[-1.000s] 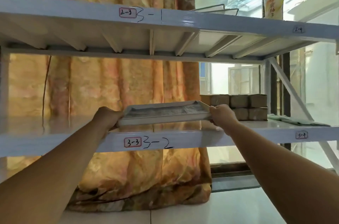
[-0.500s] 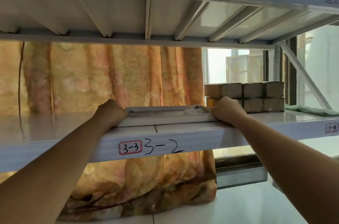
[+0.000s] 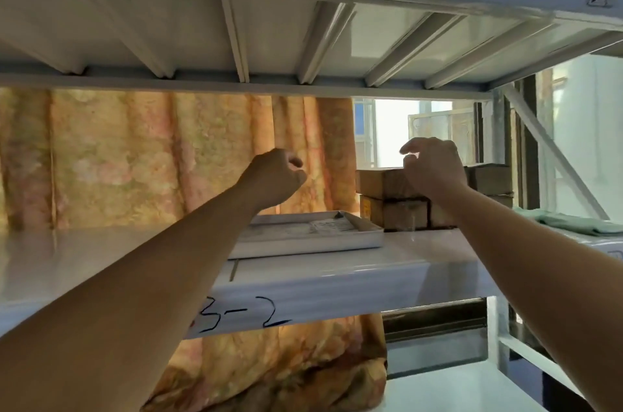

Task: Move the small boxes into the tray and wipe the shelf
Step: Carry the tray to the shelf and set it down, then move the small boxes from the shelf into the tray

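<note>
A storeroom, by the look of it: a white steel shelving rack (image 3: 337,280) with ribbed decks, bay codes (image 3: 249,317) such as "3-2" handwritten in marker on the shelf edges, and small brown cardboard boxes (image 3: 387,182) stacked in rows. A floral curtain (image 3: 151,155) and a window (image 3: 387,131) lie behind.

Bare forearms (image 3: 151,283) behind left grip (image 3: 274,175) and right grip (image 3: 433,168)
</note>
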The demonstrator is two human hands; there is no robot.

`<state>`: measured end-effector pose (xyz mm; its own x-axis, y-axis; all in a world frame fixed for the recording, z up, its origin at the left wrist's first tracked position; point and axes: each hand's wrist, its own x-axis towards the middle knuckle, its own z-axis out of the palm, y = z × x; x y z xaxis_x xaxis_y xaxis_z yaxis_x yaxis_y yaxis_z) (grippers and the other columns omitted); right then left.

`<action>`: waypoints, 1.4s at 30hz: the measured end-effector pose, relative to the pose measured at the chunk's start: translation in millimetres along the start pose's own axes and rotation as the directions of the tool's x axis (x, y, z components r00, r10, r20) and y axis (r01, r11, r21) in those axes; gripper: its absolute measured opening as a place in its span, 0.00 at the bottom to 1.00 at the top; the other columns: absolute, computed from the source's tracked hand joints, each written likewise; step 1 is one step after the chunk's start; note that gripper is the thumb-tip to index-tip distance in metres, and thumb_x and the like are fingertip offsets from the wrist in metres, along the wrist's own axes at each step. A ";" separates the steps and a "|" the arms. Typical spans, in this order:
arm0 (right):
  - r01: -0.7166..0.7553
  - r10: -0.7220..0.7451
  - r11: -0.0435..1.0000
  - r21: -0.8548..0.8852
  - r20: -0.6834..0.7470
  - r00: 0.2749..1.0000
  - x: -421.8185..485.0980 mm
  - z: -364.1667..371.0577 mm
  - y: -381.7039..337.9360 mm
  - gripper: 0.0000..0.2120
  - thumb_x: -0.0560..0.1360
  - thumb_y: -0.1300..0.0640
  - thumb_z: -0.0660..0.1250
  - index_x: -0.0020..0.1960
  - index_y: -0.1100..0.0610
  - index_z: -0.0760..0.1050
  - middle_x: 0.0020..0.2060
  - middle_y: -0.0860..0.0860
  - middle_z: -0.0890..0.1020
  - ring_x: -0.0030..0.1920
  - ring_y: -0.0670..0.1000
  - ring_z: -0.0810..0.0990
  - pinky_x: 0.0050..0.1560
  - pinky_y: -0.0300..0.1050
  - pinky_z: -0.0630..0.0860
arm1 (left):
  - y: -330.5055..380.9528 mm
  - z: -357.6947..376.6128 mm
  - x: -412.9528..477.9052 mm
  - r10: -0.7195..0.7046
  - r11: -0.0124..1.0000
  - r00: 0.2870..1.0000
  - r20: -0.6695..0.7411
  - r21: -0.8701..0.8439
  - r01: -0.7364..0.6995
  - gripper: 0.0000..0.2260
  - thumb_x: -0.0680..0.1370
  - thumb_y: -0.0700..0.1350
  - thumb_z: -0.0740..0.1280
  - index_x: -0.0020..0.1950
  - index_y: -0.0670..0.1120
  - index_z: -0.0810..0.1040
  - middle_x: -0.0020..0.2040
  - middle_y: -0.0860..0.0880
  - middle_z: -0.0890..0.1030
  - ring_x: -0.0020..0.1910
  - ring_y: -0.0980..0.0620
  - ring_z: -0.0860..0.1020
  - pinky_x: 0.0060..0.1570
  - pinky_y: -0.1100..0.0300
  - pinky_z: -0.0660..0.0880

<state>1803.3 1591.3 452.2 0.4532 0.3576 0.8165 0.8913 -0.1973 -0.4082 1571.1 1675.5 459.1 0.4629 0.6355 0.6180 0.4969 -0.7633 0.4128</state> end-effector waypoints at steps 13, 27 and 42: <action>0.063 -0.055 0.981 -0.181 0.049 0.997 30.7 36.0 69.6 0.17 0.77 0.55 0.53 0.50 0.54 0.80 0.45 0.53 0.84 0.48 0.55 0.79 0.55 0.50 0.72 | 111.7 132.4 82.8 0.113 0.988 0.994 -0.007 0.110 -0.111 0.17 0.79 0.52 0.55 0.63 0.47 0.75 0.66 0.44 0.74 0.67 0.42 0.67 0.64 0.47 0.66; 0.053 -0.037 0.988 -0.142 0.116 0.993 25.5 30.3 91.9 0.21 0.70 0.48 0.63 0.63 0.49 0.72 0.63 0.52 0.73 0.68 0.55 0.62 0.70 0.49 0.55 | 149.9 132.3 117.4 -0.166 0.981 0.822 0.545 0.172 0.084 0.17 0.82 0.54 0.52 0.58 0.44 0.74 0.46 0.44 0.76 0.42 0.50 0.73 0.43 0.59 0.70; -0.007 0.011 0.968 -0.251 0.018 1.000 23.5 29.3 90.5 0.23 0.73 0.38 0.58 0.64 0.46 0.70 0.68 0.52 0.68 0.72 0.56 0.56 0.70 0.52 0.53 | 113.4 129.3 126.4 -0.290 0.884 0.926 0.244 -0.302 0.357 0.25 0.75 0.62 0.60 0.59 0.43 0.68 0.56 0.42 0.75 0.56 0.42 0.77 0.54 0.52 0.74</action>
<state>1895.1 1608.6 422.5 0.4635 0.3716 0.8044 0.8559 -0.4228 -0.2979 1780.9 1684.2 497.6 0.4632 0.8378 0.2892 0.3824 -0.4833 0.7875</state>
